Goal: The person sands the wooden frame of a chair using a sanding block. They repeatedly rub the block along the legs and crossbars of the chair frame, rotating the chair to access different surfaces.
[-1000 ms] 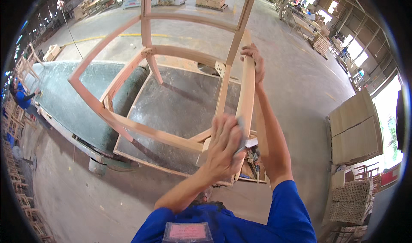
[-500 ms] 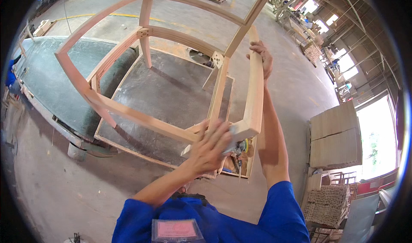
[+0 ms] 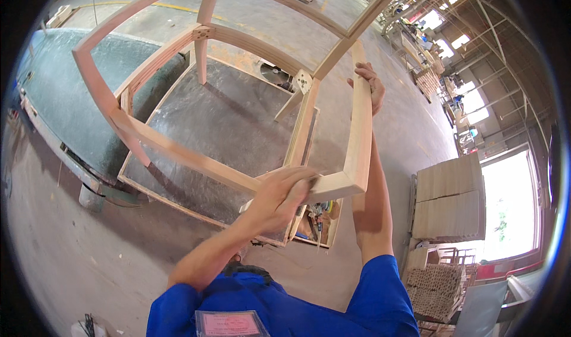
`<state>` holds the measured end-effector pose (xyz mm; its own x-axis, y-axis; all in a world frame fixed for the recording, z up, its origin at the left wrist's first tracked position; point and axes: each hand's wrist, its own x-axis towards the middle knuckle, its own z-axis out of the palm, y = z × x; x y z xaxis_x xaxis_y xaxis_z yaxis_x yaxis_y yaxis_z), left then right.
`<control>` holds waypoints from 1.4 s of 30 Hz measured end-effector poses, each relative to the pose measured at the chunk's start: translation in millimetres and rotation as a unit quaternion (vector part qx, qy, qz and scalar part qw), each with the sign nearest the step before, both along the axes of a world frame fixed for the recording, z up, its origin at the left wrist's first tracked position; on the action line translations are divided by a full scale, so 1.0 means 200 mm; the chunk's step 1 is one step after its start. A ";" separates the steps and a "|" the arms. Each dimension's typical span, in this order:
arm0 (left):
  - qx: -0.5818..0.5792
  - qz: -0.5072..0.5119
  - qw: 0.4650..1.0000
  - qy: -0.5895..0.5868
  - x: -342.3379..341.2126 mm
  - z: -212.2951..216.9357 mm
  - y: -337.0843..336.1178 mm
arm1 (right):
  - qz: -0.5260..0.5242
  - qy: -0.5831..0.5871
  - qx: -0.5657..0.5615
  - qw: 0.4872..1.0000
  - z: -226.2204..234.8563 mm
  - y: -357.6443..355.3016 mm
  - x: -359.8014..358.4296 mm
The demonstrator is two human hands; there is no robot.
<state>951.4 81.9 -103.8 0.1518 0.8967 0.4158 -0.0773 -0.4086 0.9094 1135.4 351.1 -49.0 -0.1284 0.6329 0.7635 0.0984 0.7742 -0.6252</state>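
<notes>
A bare wooden chair frame (image 3: 357, 129) with curved arms is tilted over a low table, one arm and its corner facing me. My right hand (image 3: 371, 87) wraps round that arm from its outer side, fingers over the top. My left hand (image 3: 281, 195), somewhat blurred, is closed at the near rail beside the corner. Under its fingers shows the edge of a small dark pad (image 3: 311, 182), its exact kind hard to make out. The hand hides part of the rail.
Below the frame is a dark-topped low table (image 3: 208, 135) with a wooden rim. A tray of tools (image 3: 318, 224) is at its near right corner. A large green-topped table (image 3: 89, 99) stands left. Stacked boards (image 3: 449, 200) and bundled wood pieces (image 3: 437, 289) stand right.
My left hand has turned and curled from flatter, spread fingers, staying by the frame's corner. The right hand keeps its grip. The view has shifted slightly.
</notes>
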 end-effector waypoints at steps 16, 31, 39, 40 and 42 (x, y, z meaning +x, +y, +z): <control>0.112 0.083 0.977 0.162 -0.03 -0.05 0.05 | 0.008 0.034 -0.025 0.999 -0.01 0.03 0.00; 0.243 0.416 0.771 0.417 0.41 -0.58 -0.12 | 0.008 -0.167 0.253 0.953 0.14 0.13 0.06; 0.294 0.575 0.647 0.405 0.56 -0.02 0.09 | 0.017 -0.131 0.250 0.959 0.10 0.15 0.07; 0.283 0.588 0.639 0.408 0.56 -0.02 0.08 | 0.020 -0.159 0.244 0.956 0.11 0.14 0.07; 0.250 0.605 0.620 0.433 0.56 -0.15 0.04 | 0.021 -0.136 0.179 0.974 0.11 0.10 0.03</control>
